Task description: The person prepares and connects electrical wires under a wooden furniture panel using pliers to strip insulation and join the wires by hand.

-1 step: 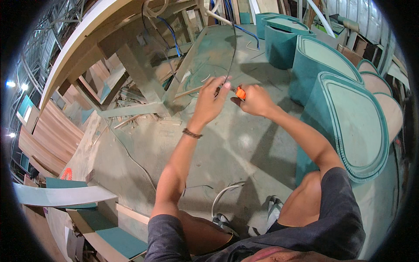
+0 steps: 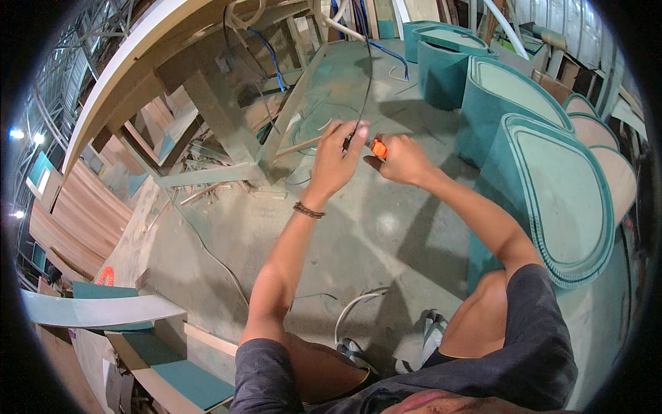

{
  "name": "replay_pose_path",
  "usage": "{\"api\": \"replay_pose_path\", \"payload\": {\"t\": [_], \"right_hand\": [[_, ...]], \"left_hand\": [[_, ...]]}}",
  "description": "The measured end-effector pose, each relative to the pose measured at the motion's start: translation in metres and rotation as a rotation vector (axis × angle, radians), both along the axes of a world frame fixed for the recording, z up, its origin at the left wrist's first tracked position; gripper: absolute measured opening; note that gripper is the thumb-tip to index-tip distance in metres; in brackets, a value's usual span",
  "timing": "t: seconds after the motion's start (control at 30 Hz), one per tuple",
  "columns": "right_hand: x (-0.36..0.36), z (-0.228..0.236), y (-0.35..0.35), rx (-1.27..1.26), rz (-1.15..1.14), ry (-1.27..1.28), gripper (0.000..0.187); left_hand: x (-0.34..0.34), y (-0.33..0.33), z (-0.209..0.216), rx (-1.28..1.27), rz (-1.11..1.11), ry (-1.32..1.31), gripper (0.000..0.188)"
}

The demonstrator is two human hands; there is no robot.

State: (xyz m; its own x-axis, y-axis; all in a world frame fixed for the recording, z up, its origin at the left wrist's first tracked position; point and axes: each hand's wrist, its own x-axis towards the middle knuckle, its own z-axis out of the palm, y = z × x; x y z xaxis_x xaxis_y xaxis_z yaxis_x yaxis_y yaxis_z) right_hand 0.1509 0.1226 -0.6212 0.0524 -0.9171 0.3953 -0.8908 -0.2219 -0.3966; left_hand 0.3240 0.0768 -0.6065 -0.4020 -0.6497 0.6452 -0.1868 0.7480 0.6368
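Observation:
Out in front of me, my left hand (image 2: 334,164) is closed on a thin black cable (image 2: 369,79) that hangs down from the workbench. A small dark piece shows between its thumb and fingers, too small to make out. Just to the right, my right hand (image 2: 408,160) is wrapped round a tool with an orange handle (image 2: 379,148). A short grey end of the tool points at the left fingertips. Whether it touches the cable I cannot tell, and my fingers hide the rest of the tool.
A wooden workbench (image 2: 219,114) stands at the left, with blue hoses (image 2: 276,62) beneath it. Rounded green-sided forms (image 2: 558,200) line the right. A pale curved strip (image 2: 103,308) juts in at lower left. On the floor lie a white hose (image 2: 352,303) and wood scraps.
My left hand has shifted slightly to the right, nearer the tool. The right hand and the orange-handled tool have barely moved.

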Motion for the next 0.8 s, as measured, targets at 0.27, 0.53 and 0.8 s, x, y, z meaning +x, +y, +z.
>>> {"api": "replay_pose_path", "payload": {"t": [0.27, 0.53, 0.8], "right_hand": [[-0.01, -0.001, -0.001, -0.077, 0.045, 0.014, 0.031], [-0.012, -0.017, -0.008, 0.137, 0.002, -0.009, 0.03], [-0.06, -0.237, -0.036, 0.888, 0.054, 0.425, 0.057]], "left_hand": [[-0.023, 0.002, -0.001, -0.248, 0.171, 0.089, 0.026], [-0.021, 0.005, -0.006, -0.275, 0.275, 0.006, 0.023], [-0.01, 0.004, 0.011, -0.158, 0.072, -0.046, 0.026]]}}
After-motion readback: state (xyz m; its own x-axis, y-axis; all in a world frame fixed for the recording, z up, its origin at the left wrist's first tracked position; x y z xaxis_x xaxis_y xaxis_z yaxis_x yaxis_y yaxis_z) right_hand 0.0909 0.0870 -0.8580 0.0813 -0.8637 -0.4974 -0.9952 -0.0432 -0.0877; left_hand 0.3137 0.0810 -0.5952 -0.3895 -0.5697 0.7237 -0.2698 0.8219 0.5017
